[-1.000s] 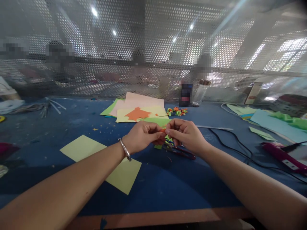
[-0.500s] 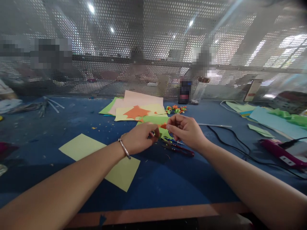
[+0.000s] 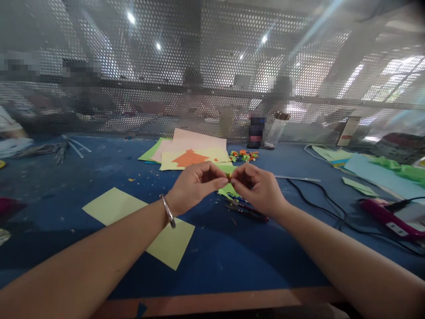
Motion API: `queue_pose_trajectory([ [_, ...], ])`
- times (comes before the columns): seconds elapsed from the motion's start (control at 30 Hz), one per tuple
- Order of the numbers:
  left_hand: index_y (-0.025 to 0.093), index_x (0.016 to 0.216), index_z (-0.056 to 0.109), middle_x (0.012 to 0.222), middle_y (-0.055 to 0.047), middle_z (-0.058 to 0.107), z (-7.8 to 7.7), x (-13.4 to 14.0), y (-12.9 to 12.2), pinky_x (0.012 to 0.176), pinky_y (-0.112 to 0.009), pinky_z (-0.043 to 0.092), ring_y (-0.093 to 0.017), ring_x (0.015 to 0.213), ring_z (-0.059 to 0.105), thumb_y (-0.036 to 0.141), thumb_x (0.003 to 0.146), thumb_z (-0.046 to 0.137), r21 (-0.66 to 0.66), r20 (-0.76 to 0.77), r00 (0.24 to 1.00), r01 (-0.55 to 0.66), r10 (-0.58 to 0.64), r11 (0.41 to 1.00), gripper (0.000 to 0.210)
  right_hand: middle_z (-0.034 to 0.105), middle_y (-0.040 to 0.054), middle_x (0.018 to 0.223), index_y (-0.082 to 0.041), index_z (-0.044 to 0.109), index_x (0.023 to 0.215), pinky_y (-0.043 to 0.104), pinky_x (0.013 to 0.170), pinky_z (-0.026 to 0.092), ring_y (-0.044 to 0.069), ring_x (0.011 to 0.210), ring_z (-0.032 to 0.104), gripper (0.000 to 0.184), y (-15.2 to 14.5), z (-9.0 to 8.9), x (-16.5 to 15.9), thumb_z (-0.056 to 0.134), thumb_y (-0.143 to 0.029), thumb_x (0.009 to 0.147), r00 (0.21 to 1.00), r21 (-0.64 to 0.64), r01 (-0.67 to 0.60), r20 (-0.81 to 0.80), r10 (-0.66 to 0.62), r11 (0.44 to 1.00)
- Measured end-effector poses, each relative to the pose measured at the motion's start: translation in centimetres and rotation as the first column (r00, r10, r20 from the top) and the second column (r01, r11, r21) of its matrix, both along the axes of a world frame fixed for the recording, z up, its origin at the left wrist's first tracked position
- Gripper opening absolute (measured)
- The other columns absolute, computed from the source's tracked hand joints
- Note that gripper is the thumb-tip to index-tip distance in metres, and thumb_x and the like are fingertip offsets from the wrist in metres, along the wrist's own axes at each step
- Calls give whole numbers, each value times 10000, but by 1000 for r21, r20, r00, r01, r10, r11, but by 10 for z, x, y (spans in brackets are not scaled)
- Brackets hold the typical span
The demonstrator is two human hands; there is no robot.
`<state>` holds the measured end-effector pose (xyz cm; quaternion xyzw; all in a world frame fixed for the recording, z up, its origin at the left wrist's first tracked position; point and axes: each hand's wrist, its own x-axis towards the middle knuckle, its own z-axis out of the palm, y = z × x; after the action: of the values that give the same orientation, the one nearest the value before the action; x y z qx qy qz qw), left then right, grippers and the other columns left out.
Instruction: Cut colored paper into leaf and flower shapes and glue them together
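Left hand and right hand jointly pinch a small orange piece; red-handled tool lies nearby.

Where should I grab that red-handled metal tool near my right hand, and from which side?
Probably by the dark red handles, coming from your right. The tool lies on the blue tabletop with its long handles pointing right and slightly toward you; its narrow metal end points left.

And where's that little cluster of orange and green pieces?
In the head view, the cluster sits just right of centre on the blue table, beyond the right hand and beside the paper stack.
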<state>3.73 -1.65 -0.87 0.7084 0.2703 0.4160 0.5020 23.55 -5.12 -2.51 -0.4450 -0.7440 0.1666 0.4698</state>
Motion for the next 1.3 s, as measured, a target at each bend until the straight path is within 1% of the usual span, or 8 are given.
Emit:
queue_pose_trajectory([
  [0.13,163,906,633,871,-23,696,2,4,-4,779,-281,564,-141,832,691,216,824,715,-164,111,994,9,10,986,127,590,-11,723,-193,604,868,246,545,398,100,571,490,40,-1,-1,0,611,-228,885,999,52,8,36,-10,999],
  [0.23,171,930,620,892,-12,698,0,5,-3,859,-314,573,-136,858,694,161,779,737,-184,158,987,24,5,983,191,599,-6,733,-199,607,870,251,563,407,104,585,498,44,-2,-1,-1,613,-234,894,998,82,8,61,-13,997],
  [0.33,175,942,623,909,-15,697,-3,6,-4,868,-312,574,-136,875,694,158,767,750,-183,175,985,25,8,983,217,600,-5,739,-201,608,879,252,572,411,105,589,497,43,-3,0,-2,610,-239,900,998,81,0,69,-6,997],
  [0.6,180,980,588,932,-48,716,-2,6,-5,719,-276,558,-157,844,702,193,756,756,-124,135,989,-48,65,991,281,625,7,760,-200,619,919,254,562,413,108,581,496,76,-3,-1,-3,607,-275,912,998,65,-3,68,-2,998],
  [0.8,204,1051,553,897,-26,729,0,3,-3,607,-222,494,-135,760,697,150,779,713,-97,103,991,-78,88,992,320,614,2,750,-192,648,984,257,567,420,118,610,521,123,-4,-2,-5,617,-295,923,999,31,-19,32,18,999],
  [0.93,220,1103,518,915,-22,724,3,1,-4,598,-219,485,-140,776,692,167,791,721,-90,106,990,-81,91,993,375,625,10,772,-183,649,1009,249,540,425,114,603,533,180,-6,1,-6,606,-345,943,999,-26,-17,-33,16,1000],
  [1.1,233,1153,468,934,-16,692,1,0,-4,648,-232,509,-132,778,677,198,805,740,-44,152,987,-46,53,998,443,624,16,771,-185,630,951,241,514,435,112,590,529,205,-5,3,-6,631,-388,929,997,-65,-7,-75,2,998],
  [1.3,247,1231,402,1012,-26,666,-3,-2,-3,671,-223,512,-102,759,652,191,857,723,41,185,982,21,-28,999,496,600,8,764,-183,623,959,235,501,452,105,586,525,201,-2,2,-5,654,-377,921,981,-104,-81,-183,61,991],
])
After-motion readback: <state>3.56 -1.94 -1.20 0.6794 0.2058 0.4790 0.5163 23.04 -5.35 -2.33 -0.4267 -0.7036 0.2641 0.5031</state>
